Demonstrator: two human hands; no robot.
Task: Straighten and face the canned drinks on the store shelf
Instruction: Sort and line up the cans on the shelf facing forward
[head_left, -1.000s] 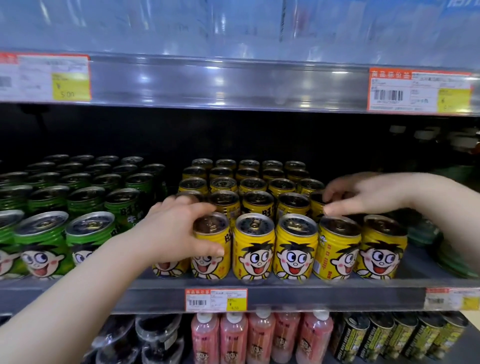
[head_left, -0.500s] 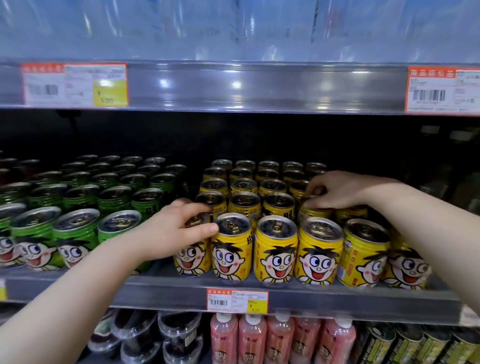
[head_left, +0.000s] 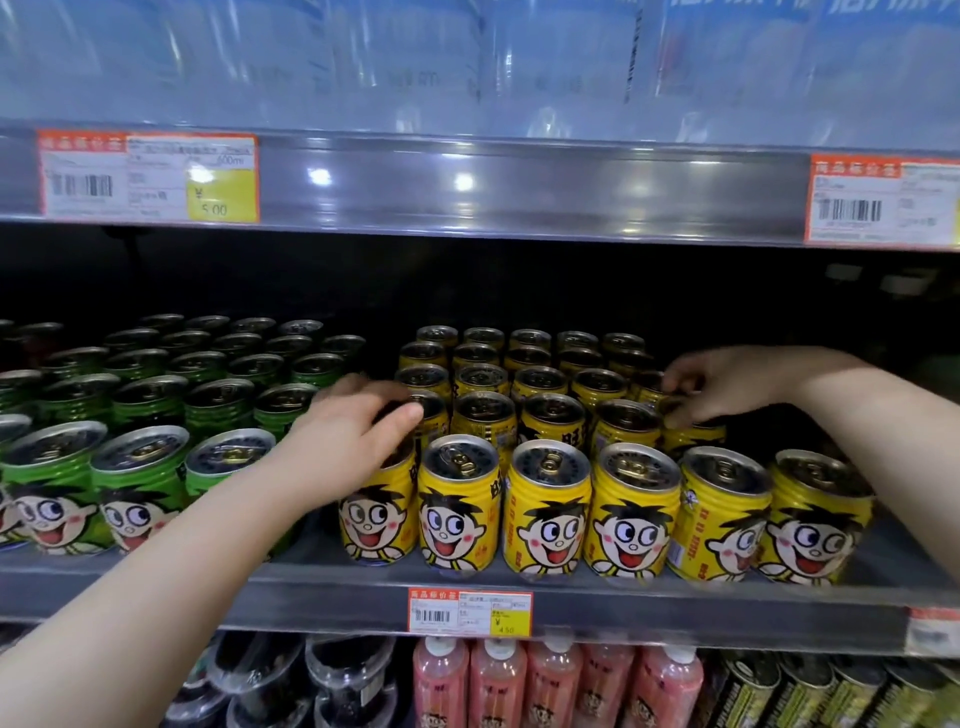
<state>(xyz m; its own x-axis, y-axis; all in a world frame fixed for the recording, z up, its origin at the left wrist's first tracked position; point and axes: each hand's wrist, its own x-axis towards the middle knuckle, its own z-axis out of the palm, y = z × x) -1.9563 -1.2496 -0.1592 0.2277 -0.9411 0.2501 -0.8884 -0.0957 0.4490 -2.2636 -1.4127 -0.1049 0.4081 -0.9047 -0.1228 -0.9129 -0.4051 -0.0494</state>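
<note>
both hands moved back: left hand (head_left: 358, 436) grips one rear yellow can (head_left: 435, 422), right hand (head_left: 727, 389) another

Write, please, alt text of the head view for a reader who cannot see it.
Two bare hands reach among yellow cans on a store shelf: the left hand grips one at the block's left edge, the right hand pinches one in the second row. Green cans stand left, pink bottles below.

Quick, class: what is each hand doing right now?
Left hand: grips a yellow metal drink can, second row, left end.
Right hand: pinches another yellow metal drink can, second row.
</note>
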